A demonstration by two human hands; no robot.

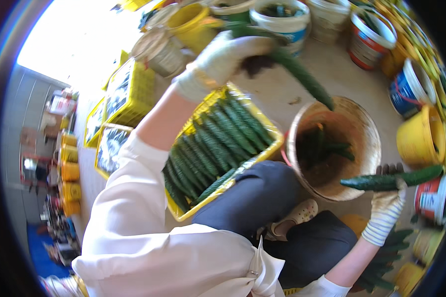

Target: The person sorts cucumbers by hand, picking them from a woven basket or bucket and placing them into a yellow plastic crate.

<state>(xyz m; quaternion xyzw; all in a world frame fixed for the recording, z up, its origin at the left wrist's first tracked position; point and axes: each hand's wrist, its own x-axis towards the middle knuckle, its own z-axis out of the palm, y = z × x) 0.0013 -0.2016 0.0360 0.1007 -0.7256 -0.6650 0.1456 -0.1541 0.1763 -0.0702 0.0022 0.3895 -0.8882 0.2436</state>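
My left hand (pixel 232 61), in a pale work glove, grips a long green cucumber (pixel 304 78) whose lower end slants toward the bucket's rim. More green (pixel 245 30) shows above the fingers; blur hides whether it is the same cucumber. On the right, my gloved right hand (pixel 388 193) holds another cucumber (pixel 401 178) roughly level beside the bucket. Several cucumbers (pixel 321 146) lie inside this worn, dirt-stained bucket (pixel 373 137). Beside my knee stands a yellow plastic crate (pixel 176 213) lined with clear film, with cucumbers (pixel 223 130) packed side by side in rows.
Buckets curve around the far and right sides, among them a white one (pixel 280 16), a blue one (pixel 407 89) and a yellow one (pixel 420 137). Film-covered yellow crates (pixel 133 96) stand to the left. Loose cucumbers (pixel 384 260) lie at lower right, near my leg.
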